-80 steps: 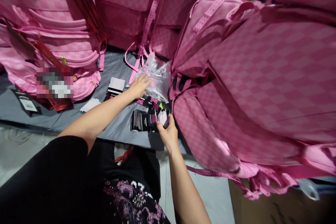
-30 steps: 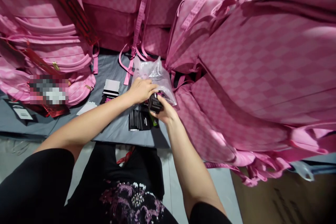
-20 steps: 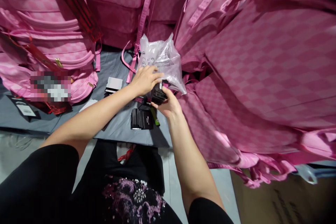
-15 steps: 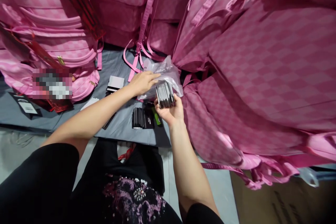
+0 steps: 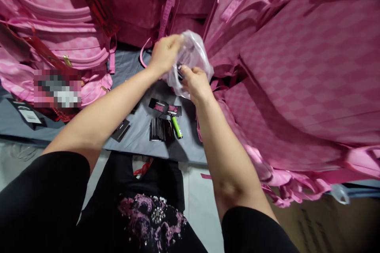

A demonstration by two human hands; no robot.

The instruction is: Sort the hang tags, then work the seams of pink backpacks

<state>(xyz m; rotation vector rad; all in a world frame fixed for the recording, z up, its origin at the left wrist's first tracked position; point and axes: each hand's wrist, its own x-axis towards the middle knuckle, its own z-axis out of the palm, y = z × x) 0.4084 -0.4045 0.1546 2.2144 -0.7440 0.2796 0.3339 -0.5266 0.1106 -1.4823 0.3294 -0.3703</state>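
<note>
My left hand [image 5: 164, 52] is closed on the top edge of a clear plastic bag [image 5: 194, 53], lifted above the grey table [image 5: 133, 138]. My right hand [image 5: 193, 82] is closed at the bag's mouth, with a dark stack of tags [image 5: 179, 72] just showing between its fingers and the plastic. On the table below lie a fanned stack of black tags [image 5: 160, 129], a green lighter [image 5: 177, 126] and two black-and-pink tags [image 5: 164, 108].
Pink checkered backpacks [image 5: 299, 71] are heaped on the right and at the back. More pink bags [image 5: 59, 35] with red hang tags are stacked at the left. A loose black tag [image 5: 120, 130] lies near my left forearm. A cardboard box [image 5: 320, 225] stands at the lower right.
My right hand picked up a stack of black tags from the table. Both hands have since risen with the plastic bag, and the stack is now at the bag's mouth.
</note>
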